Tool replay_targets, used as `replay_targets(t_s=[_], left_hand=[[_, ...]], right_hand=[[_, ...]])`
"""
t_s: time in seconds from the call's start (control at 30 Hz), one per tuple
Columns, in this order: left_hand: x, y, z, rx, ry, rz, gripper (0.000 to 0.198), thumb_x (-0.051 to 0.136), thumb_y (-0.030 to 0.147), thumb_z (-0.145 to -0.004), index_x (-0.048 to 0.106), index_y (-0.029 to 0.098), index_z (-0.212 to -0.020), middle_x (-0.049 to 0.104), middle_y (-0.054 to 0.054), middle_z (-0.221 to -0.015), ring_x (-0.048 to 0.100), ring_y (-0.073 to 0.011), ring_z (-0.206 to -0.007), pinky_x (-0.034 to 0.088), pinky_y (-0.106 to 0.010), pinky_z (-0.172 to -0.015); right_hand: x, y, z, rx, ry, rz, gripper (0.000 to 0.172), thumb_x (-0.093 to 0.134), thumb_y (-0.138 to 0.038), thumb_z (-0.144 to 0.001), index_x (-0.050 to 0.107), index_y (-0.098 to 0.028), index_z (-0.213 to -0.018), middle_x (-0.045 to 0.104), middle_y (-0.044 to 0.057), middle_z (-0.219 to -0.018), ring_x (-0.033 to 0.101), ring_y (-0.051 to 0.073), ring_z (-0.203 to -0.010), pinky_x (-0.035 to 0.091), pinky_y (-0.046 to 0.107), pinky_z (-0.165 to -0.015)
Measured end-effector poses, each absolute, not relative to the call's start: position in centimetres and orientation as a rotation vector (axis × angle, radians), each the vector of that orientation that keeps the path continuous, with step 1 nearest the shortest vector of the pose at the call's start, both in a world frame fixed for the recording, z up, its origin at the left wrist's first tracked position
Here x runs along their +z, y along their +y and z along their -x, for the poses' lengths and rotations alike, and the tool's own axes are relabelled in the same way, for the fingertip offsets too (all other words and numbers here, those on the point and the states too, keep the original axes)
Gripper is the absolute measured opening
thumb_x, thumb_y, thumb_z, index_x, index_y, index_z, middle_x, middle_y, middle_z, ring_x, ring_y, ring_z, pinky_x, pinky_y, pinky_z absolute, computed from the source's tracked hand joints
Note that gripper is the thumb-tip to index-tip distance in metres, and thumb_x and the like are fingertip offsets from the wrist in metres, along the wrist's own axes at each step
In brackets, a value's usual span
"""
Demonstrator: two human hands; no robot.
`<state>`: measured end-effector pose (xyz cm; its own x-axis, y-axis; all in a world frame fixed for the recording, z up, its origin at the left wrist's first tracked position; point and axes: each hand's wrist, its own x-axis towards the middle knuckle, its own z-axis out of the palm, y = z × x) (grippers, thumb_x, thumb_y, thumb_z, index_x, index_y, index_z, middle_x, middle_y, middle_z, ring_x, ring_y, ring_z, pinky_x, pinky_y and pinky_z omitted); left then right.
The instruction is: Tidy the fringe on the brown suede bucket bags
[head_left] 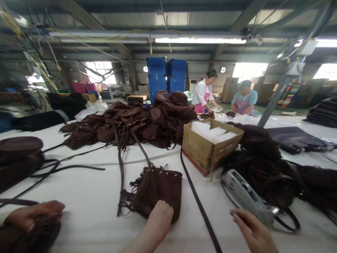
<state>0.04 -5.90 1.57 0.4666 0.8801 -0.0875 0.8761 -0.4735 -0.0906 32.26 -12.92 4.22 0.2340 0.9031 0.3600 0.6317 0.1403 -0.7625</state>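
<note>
A dark brown drawstring bag (158, 189) with metal eyelets, straps and fringed tassels lies on the white table in front of me. My left hand (161, 218) is closed at its lower edge, gripping the brown material; the fingertips are hidden. To the right, my right hand (254, 228) is held above the table with its fingers stretched out and nothing visible in them. Just beyond it lies a grey metal tool (246, 195) of a kind I cannot make out, against dark fringed bags. A long dark strap (197, 200) runs across the table between my hands.
An open cardboard box (200, 151) holds white foam-like pieces. Behind it rises a heap of brown bags (147, 121). At left, another person's hand (39, 214) grips dark brown material. Two co-workers (204, 93) stand beyond the table. A metal post (276, 91) rises at right.
</note>
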Motion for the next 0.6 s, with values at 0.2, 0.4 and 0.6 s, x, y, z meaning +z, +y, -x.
replay_targets(t_s=[0.2,0.4,0.6], left_hand=[[-0.8,-16.8,-1.4,0.008,-0.991,2.893,0.011,0.052,0.021,-0.087,0.062,0.017,-0.084,0.066,-0.007,-0.079,0.058,-0.0228,-0.08,0.042,-0.038,-0.079],[1.8,-17.2,2.2,-0.04,-0.824,2.926,0.01,0.055,0.023,-0.088,0.058,0.02,-0.08,0.06,-0.003,-0.076,0.054,-0.0188,-0.074,0.041,-0.034,-0.071],[8.2,-9.8,6.7,-0.118,-1.446,2.605,0.028,0.045,0.012,-0.09,0.059,0.019,-0.113,0.058,-0.01,-0.126,0.048,-0.0229,-0.122,0.03,-0.041,-0.108]], right_hand=[[4.3,-7.0,-23.2,0.513,-1.896,1.388,0.043,0.065,-0.036,-0.077,0.062,-0.02,-0.117,0.063,0.011,-0.119,0.056,0.027,-0.113,0.043,0.044,-0.1],[1.4,-8.2,-21.8,0.883,-1.869,1.553,0.041,0.066,-0.034,-0.073,0.06,-0.019,-0.111,0.069,0.009,-0.105,0.065,0.026,-0.098,0.049,0.039,-0.089],[-1.4,-10.3,-22.8,1.024,-1.425,1.482,0.047,0.059,-0.049,-0.078,0.052,-0.019,-0.113,0.069,0.011,-0.108,0.066,0.028,-0.101,0.052,0.04,-0.087]])
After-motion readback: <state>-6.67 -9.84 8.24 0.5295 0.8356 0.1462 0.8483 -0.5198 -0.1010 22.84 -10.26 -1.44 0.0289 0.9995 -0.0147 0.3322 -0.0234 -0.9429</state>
